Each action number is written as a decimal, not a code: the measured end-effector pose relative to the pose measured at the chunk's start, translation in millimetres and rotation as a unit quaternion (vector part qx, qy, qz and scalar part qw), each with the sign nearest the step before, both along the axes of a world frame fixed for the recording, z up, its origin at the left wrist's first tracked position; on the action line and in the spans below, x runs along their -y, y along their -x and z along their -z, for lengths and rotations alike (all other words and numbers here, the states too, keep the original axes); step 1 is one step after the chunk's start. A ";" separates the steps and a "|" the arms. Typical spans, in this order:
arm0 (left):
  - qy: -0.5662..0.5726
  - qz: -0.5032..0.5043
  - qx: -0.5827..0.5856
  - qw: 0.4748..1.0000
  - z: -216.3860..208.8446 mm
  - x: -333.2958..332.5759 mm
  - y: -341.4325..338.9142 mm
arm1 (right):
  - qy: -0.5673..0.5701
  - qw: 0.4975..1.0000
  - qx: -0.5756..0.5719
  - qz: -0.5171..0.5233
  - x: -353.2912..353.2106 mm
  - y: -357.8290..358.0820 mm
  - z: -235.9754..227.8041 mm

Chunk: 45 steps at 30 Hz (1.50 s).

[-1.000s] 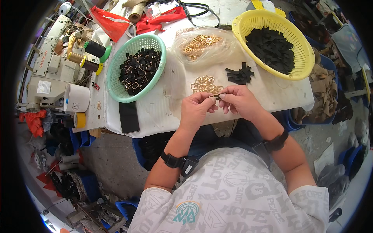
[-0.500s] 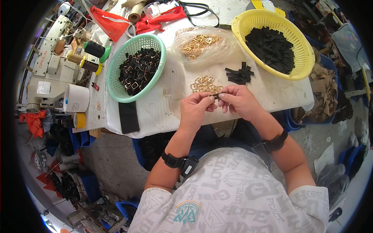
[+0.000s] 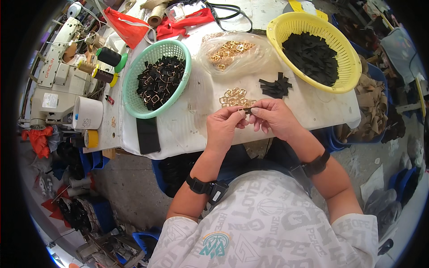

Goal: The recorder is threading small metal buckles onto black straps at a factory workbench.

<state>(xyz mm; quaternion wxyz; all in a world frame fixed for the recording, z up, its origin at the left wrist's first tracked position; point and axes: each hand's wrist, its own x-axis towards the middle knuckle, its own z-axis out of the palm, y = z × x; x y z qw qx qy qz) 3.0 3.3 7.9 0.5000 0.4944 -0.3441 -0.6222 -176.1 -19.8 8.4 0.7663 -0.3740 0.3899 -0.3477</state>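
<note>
Above the table's near edge, my two hands meet fingertip to fingertip. My left hand (image 3: pixel 223 126) pinches a small gold metal buckle (image 3: pixel 241 109), mostly covered by thumb and fingers. In a pinch of my right hand (image 3: pixel 278 119) is a short black strap (image 3: pixel 248 110) that meets the buckle; whether it passes through cannot be made out. Just beyond my fingers lies a loose pile of gold buckles (image 3: pixel 234 96). To its right is a small heap of black strap pieces (image 3: pixel 275 85).
A green basket (image 3: pixel 127 89) at left holds black straps with gold buckles. A clear bag (image 3: pixel 257 60) contains more buckles. The yellow basket (image 3: pixel 353 67) at right is filled with black straps. A phone (image 3: pixel 148 136) lies near the front edge; a sewing machine (image 3: pixel 56 98) stands far left.
My hands stay in the same place, pinched together. The fingers of my right hand have shifted slightly around the strap.
</note>
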 end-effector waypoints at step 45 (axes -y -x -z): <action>0.050 -0.007 0.039 0.998 2.0 0.6 8.9 | 0.012 0.996 -0.054 0.065 -3.5 -11.2 -5.9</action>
